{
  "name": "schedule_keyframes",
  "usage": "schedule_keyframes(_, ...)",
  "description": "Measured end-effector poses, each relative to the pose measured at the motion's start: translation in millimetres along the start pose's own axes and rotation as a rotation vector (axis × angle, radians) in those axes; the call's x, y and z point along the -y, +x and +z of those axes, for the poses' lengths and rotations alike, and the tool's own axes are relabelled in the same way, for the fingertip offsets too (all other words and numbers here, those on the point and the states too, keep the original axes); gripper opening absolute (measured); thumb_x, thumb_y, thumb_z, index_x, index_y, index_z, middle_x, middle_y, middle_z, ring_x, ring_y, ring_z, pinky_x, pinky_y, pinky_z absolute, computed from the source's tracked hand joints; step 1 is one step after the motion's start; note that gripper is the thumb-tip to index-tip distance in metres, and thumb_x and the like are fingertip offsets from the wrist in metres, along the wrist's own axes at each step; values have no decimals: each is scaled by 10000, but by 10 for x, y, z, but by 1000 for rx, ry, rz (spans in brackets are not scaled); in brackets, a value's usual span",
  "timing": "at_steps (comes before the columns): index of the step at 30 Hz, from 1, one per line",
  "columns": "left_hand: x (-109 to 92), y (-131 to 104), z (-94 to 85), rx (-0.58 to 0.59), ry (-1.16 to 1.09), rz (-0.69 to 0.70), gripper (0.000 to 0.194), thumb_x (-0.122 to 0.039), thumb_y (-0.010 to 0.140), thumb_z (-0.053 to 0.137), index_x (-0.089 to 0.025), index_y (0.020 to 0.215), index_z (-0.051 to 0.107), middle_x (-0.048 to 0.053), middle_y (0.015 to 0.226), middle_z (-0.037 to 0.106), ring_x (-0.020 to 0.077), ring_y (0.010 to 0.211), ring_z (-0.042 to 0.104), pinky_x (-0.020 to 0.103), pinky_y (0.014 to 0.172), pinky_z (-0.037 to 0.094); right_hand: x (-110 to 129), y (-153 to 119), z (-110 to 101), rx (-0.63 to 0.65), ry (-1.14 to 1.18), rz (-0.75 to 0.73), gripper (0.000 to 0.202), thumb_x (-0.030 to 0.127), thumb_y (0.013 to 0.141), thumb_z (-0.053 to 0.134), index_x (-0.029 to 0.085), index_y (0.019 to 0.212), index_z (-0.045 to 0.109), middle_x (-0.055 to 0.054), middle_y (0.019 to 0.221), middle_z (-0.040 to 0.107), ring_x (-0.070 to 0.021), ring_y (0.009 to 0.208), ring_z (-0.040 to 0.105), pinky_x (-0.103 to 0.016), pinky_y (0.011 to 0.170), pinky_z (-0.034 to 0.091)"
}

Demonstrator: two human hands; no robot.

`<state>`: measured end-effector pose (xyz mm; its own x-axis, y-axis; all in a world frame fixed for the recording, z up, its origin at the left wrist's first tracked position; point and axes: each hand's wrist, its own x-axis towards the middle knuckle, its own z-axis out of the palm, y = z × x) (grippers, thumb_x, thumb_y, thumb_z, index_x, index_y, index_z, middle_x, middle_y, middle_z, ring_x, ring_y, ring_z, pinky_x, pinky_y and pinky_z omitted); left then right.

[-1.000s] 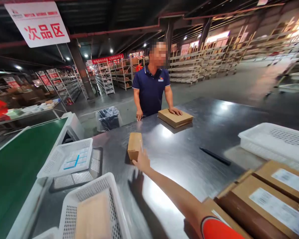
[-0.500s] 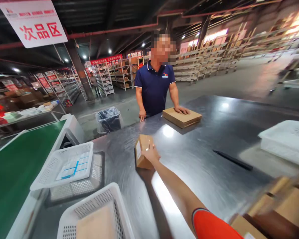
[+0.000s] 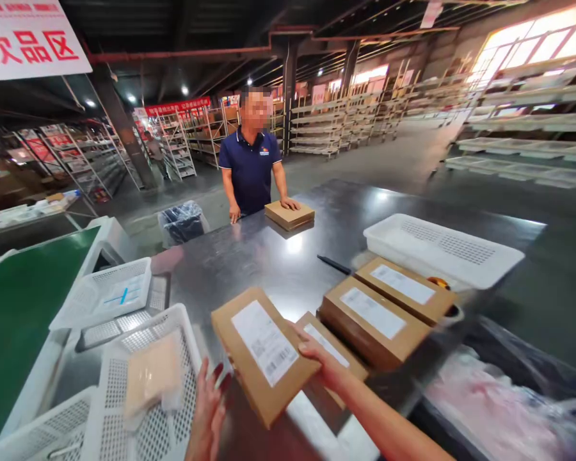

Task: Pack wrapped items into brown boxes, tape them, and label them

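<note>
My right hand [image 3: 319, 358] grips the right edge of a brown cardboard box [image 3: 249, 320], thumb on top. The box is tilted above the dark metal table, its white printed label facing up. My left hand [image 3: 207, 410] is open with nothing in it, fingers spread, just left of the box and apart from it. Beside the left hand is a white perforated basket [image 3: 106, 397] with a tan, plastic-wrapped packet [image 3: 152, 373] inside. Beyond my right hand lie more labelled cartons: a smaller box [image 3: 312, 319], partly hidden, a thicker box [image 3: 338, 296] and another box [image 3: 369, 269].
Across the table a person in a navy shirt [image 3: 252, 166] rests a hand on stacked flat cardboard [image 3: 290, 221]. A black stick-like object [image 3: 335, 264] lies near an overturned-looking white tray [image 3: 441, 246]. At left are a green conveyor [image 3: 38, 288] and another basket [image 3: 146, 272].
The view has turned right. My right hand has brought a box from mid-table closer to me, and its label now faces up. My left hand has come into view.
</note>
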<state>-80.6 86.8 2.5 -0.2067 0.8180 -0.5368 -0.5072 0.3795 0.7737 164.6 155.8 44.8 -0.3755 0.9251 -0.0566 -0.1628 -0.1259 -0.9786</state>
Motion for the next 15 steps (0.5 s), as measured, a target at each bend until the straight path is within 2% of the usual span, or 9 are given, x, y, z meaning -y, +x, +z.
schedule_keyframes(3, -49, -148, 257, 37, -192, -92, 398, -265, 686, 708, -177, 1070, 650, 89, 924, 751, 307, 974, 697, 442, 870, 565, 222, -381, 237, 58, -427, -58, 1150, 755, 649, 621, 163, 1539, 196, -171, 1590, 191, -365, 1444, 214, -519, 1158, 214)
schedule_keyframes(5, -49, -213, 334, 88, -303, -200, 307, -336, 708, 653, -152, 951, 685, 108, 872, 758, 327, 1006, 685, 458, 899, 551, 353, -587, 433, 102, -707, -154, 1166, 744, 648, 660, 185, 1544, 166, -161, 1612, 48, -382, 1471, 41, -565, 1170, 94)
schedule_keyframes(7, -9, -270, 318, 122, -373, -247, 333, -448, 734, 595, -163, 861, 710, 116, 853, 760, 336, 1037, 673, 466, 908, 545, 448, -760, 596, 151, -858, -267, 1149, 736, 646, 675, 224, 1541, 168, -138, 1614, -14, -413, 1462, -37, -617, 1151, 43)
schedule_keyframes(9, 30, -321, 239, 142, -407, -209, 369, -522, 702, 606, -187, 805, 723, 104, 857, 763, 336, 1043, 671, 464, 905, 546, 481, -890, 686, 184, -917, -336, 1126, 719, 652, 684, 265, 1538, 161, -108, 1614, -52, -431, 1453, -66, -648, 1137, 15)
schedule_keyframes(11, 22, -373, 126, 163, -406, -125, 355, -534, 598, 699, -208, 734, 721, 87, 850, 766, 336, 995, 687, 454, 888, 555, 438, -959, 700, 182, -914, -369, 1114, 692, 667, 691, 297, 1539, 122, -81, 1613, -82, -425, 1455, -62, -648, 1139, 23)
schedule_keyframes(13, -41, -437, -2, 189, -354, -16, 332, -464, 466, 802, -214, 663, 707, 73, 788, 762, 337, 875, 711, 454, 843, 572, 337, -956, 677, 161, -856, -399, 1135, 666, 673, 706, 318, 1540, 62, -68, 1615, -89, -403, 1463, -29, -623, 1154, 66)
schedule_keyframes(15, -123, -506, -122, 200, -251, 102, 346, -367, 401, 845, -208, 678, 714, 69, 707, 744, 339, 748, 714, 481, 774, 584, 217, -892, 668, 119, -743, -417, 1223, 658, 659, 724, 299, 1537, -47, -85, 1616, -91, -382, 1469, 11, -591, 1163, 126)
